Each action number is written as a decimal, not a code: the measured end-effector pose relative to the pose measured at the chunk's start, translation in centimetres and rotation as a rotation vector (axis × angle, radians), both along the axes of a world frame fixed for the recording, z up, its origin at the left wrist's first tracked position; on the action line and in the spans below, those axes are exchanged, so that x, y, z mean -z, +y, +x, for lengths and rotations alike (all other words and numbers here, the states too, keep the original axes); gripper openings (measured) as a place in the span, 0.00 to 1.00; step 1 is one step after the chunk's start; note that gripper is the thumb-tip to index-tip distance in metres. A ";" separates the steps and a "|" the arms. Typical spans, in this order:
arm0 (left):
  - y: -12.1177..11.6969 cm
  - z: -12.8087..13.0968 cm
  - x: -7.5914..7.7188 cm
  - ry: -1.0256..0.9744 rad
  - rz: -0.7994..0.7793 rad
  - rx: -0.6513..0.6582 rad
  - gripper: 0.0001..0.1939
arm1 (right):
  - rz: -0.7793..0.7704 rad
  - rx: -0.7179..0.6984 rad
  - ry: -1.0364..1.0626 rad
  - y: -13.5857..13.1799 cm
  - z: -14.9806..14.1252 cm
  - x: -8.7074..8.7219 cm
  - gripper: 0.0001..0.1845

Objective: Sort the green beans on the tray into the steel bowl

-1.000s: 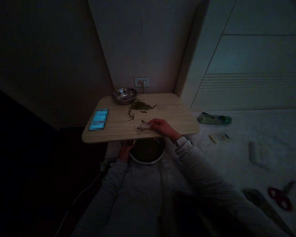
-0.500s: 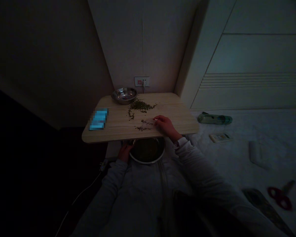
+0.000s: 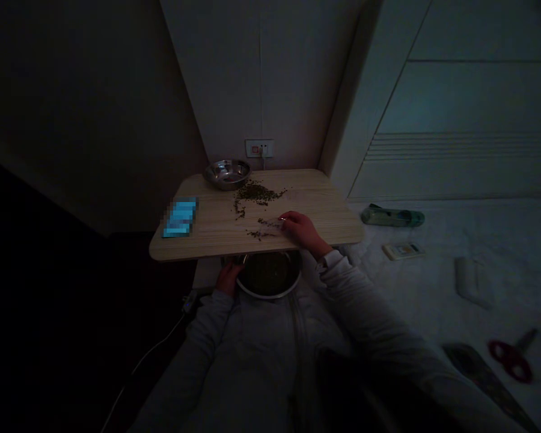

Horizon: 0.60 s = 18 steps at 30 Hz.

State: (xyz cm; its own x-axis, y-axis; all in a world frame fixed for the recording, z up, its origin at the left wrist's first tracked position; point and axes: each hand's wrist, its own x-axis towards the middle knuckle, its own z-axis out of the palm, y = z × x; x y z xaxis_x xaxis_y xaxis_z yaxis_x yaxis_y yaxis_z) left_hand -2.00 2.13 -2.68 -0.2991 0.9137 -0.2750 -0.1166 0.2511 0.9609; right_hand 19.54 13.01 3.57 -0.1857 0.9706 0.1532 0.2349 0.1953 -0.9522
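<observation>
My right hand (image 3: 300,229) rests over the front of a light wooden table (image 3: 216,237), its fingers curled and pressed together at the tips. Whether something small sits between them cannot be made out. Just left of the fingertips lies a thin scatter of small dark grains (image 3: 259,234). Farther back is a larger spread of small green beans (image 3: 256,192). Below the table's front edge, my left hand (image 3: 228,278) grips the left rim of a large metal bowl (image 3: 270,296). The bowl is partly under the table and its contents are too dark to tell.
A smaller steel bowl (image 3: 228,174) stands at the table's back left, and a blurred lit screen (image 3: 180,218) lies at its left. On the white bedding to the right are a green bottle-like item (image 3: 392,216), a pale remote (image 3: 403,250) and red-handled scissors (image 3: 511,361).
</observation>
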 end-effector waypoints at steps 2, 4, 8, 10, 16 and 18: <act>0.0 0.0 -0.1 0.006 0.014 0.006 0.12 | 0.014 -0.002 -0.018 0.0 0.0 0.0 0.14; 0.0 0.0 -0.2 0.009 0.031 0.003 0.12 | 0.034 -0.009 -0.035 0.0 0.1 0.1 0.13; 0.0 -0.1 0.2 0.029 -0.005 0.011 0.12 | 0.021 -0.033 -0.033 0.2 0.1 0.2 0.13; 0.1 -0.2 0.3 0.027 -0.018 0.006 0.13 | 0.008 -0.033 -0.043 0.1 0.0 0.1 0.13; -0.1 0.0 -0.4 0.049 0.040 0.005 0.10 | 0.044 -0.032 -0.129 -0.5 -0.1 -0.9 0.10; -0.2 0.0 -0.6 0.053 0.052 0.027 0.09 | 0.044 -0.029 -0.155 -0.7 -0.2 -1.1 0.09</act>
State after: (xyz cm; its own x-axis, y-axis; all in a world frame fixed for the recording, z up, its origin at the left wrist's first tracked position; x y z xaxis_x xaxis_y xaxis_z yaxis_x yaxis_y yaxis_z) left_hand -1.97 1.96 -2.11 -0.2869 0.9344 -0.2109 -0.0587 0.2026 0.9775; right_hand 19.36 12.35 4.67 -0.2385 0.9575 0.1622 0.3725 0.2445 -0.8953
